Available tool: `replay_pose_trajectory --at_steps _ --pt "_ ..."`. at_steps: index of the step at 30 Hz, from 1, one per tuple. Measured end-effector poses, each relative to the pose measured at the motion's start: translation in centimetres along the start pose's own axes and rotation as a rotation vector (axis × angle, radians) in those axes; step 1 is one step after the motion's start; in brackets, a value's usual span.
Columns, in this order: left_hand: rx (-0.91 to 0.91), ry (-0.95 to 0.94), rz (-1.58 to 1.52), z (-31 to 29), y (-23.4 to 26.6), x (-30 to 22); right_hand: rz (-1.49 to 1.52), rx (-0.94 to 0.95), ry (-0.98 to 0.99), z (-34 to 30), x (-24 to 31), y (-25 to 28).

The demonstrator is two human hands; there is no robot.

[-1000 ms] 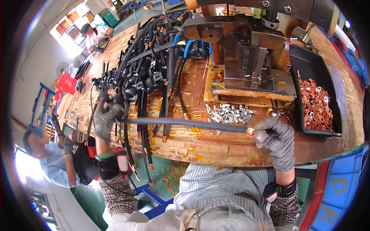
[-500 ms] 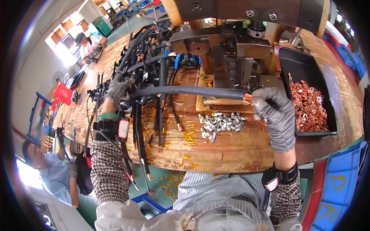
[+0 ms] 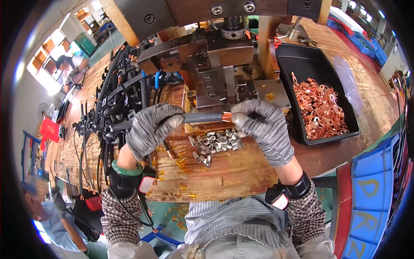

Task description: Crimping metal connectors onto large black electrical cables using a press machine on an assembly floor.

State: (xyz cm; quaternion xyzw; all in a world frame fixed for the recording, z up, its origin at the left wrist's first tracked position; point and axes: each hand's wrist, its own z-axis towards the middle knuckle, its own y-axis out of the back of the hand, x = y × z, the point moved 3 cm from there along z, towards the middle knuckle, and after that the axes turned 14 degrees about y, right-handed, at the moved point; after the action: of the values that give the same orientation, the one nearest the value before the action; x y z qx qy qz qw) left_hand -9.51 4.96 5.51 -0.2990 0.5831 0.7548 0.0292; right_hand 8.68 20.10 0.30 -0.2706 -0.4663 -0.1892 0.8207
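A thick black cable (image 3: 202, 117) lies level across the front of a dark metal press (image 3: 211, 82). My left hand (image 3: 154, 128), in a grey knit glove, is closed around the cable left of its stripped end. Bare copper strands (image 3: 226, 116) stick out at the right. My gloved right hand (image 3: 264, 129) pinches the tip of those strands between thumb and fingers. Just below the cable, a loose pile of silver cable lugs (image 3: 215, 144) lies on the wooden bench (image 3: 220, 175). The far part of the cable is hidden behind my left hand.
A black tray (image 3: 317, 140) holding many copper lugs (image 3: 321, 108) stands right of the press. Bundled black cables (image 3: 116, 86) cover the bench's left side. Yellow scraps (image 3: 180, 164) lie near the front. A blue crate (image 3: 373, 190) stands at right; two people work at left.
My left hand has moved right along the cable, closer to its stripped end. My right hand, still at the strands, sits further left in the picture. The whole view has shifted.
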Motion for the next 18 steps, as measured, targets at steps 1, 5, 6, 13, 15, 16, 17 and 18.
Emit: replay_pose_trajectory --at_steps 1,5,6,13,15,16,17,18 --pt "-0.004 -0.023 -0.084 0.4 0.0 0.2 -0.043 -0.019 0.047 0.3 0.3 -0.1" --pt "-0.031 0.0 -0.171 1.6 -0.3 0.0 -0.04 -0.09 0.11 1.7 0.2 0.7" --pt "-0.027 -0.017 -0.178 1.9 -0.5 -0.1 -0.053 -0.101 0.118 2.0 0.3 1.1" --pt "-0.106 0.003 0.003 2.6 -0.8 -0.4 0.14 -0.063 -0.102 3.1 0.0 2.9" --pt "-0.1 0.029 0.026 2.6 -0.6 -0.8 0.166 -0.055 -0.114 3.5 -0.1 3.2" --pt "-0.1 0.058 0.045 2.8 -0.5 -1.0 0.189 -0.04 -0.129 3.6 -0.2 3.3" --pt "-0.12 0.009 0.075 2.8 -0.5 -1.0 0.191 -0.048 -0.119 3.7 -0.3 3.4" --pt "-0.112 0.002 0.078 2.9 -0.6 -0.8 0.193 -0.059 -0.116 3.8 -0.5 3.5"
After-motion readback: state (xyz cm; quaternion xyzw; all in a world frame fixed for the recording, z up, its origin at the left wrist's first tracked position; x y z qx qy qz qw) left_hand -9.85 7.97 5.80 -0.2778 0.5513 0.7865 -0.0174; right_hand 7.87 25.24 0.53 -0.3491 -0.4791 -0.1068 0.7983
